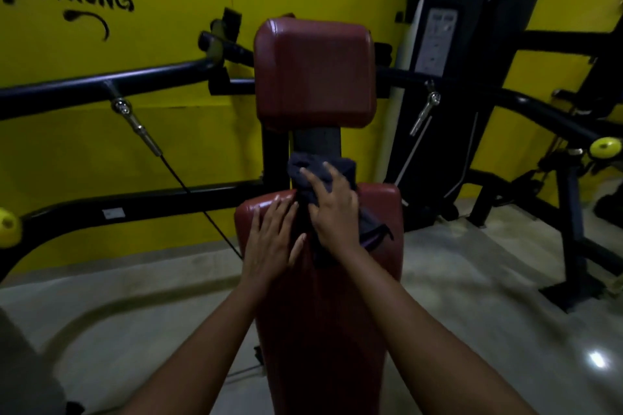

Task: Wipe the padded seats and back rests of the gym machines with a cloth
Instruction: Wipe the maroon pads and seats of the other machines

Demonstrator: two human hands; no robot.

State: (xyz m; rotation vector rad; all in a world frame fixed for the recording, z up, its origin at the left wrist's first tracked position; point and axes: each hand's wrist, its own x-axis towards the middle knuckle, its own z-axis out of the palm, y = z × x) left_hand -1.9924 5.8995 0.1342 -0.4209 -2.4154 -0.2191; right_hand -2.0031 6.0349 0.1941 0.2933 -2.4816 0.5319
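A long dark red padded rest (323, 313) runs from the bottom centre up to mid-frame. Above it, on a black post, sits a square red pad (315, 74). A dark blue cloth (305, 175) is bunched over the top edge of the long pad and trails down its right side. My right hand (332, 209) presses flat on the cloth with fingers spread. My left hand (273, 239) lies flat on the pad's upper left, fingers together, touching the cloth's edge; it holds nothing.
Black machine arms (101, 84) with yellow knobs (605, 147) reach out to both sides, with cables hanging. A black weight-stack tower (478, 44) stands at the back right. A yellow wall (101, 152) lies behind and grey floor (488, 313) to the right.
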